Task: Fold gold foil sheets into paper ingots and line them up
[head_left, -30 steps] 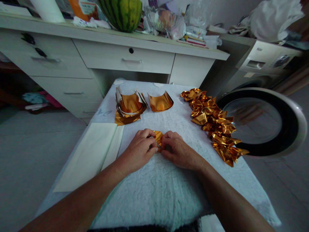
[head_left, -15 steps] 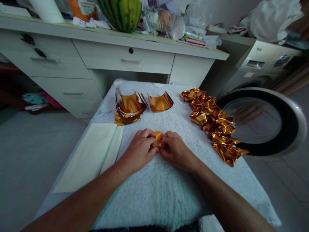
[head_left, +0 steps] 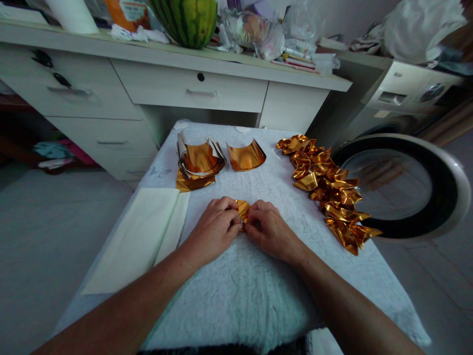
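Observation:
Between my two hands is a small piece of gold foil paper [head_left: 243, 209], partly covered by my fingers. My left hand [head_left: 219, 223] pinches its left side and my right hand [head_left: 269, 223] pinches its right side, both low over the cloth. Beyond them lies a single curled gold foil sheet [head_left: 246, 158]. Left of that sheet sits a stack of curled gold foil sheets [head_left: 199, 159] with pale undersides showing. On the right, folded gold foil pieces [head_left: 321, 182] lie in a long heap.
A pale cloth [head_left: 258, 286] covers the table. White paper sheets [head_left: 136, 236] lie at its left. Behind stands a white drawer counter [head_left: 192, 88] bearing a watermelon [head_left: 186, 22]. At right, the open round door [head_left: 399, 185] of a washing machine [head_left: 399, 93] reaches close to the table.
Both hands stay in almost the same place on the gold foil paper. Only the fingertips shift slightly.

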The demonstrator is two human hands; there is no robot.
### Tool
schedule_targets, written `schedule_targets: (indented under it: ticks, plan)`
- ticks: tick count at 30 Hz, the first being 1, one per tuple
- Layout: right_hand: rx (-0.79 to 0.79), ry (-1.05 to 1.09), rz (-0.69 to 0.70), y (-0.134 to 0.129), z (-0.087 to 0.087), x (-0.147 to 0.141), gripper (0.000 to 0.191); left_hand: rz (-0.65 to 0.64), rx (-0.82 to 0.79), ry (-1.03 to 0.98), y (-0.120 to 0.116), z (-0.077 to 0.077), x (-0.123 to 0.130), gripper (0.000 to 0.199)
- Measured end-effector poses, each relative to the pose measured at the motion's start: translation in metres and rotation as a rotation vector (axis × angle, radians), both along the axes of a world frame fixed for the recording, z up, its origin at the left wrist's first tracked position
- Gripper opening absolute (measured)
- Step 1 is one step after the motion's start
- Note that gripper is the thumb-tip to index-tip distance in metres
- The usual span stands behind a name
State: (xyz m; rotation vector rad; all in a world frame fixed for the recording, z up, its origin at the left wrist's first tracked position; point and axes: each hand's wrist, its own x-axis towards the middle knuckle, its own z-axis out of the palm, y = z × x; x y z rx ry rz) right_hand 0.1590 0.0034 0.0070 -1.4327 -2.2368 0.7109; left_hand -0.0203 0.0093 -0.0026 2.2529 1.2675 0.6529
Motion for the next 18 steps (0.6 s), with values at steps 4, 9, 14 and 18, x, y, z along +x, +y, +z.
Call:
schedule_targets:
  ticks: [4,9,14,18]
  plan:
    - [-0.009,0.007,-0.027,-0.0007,-0.0007,-0.0006,0.012,0.007,-0.03,-0.014,0.0,0.0018,-0.0001,0.012]
    - [-0.031,0.021,-0.012,-0.001,-0.0004,0.0012,0.009,-0.032,-0.074,-0.052,0.0009,0.0046,-0.0044,0.011]
    - [-0.048,0.019,0.027,-0.001,0.0019,0.0035,0.01,-0.052,-0.119,-0.044,0.0025,0.0066,-0.0077,0.008]
    - [-0.062,0.012,0.043,-0.001,0.0038,0.005,0.01,-0.067,-0.12,-0.019,0.0023,0.008,-0.0079,0.01]
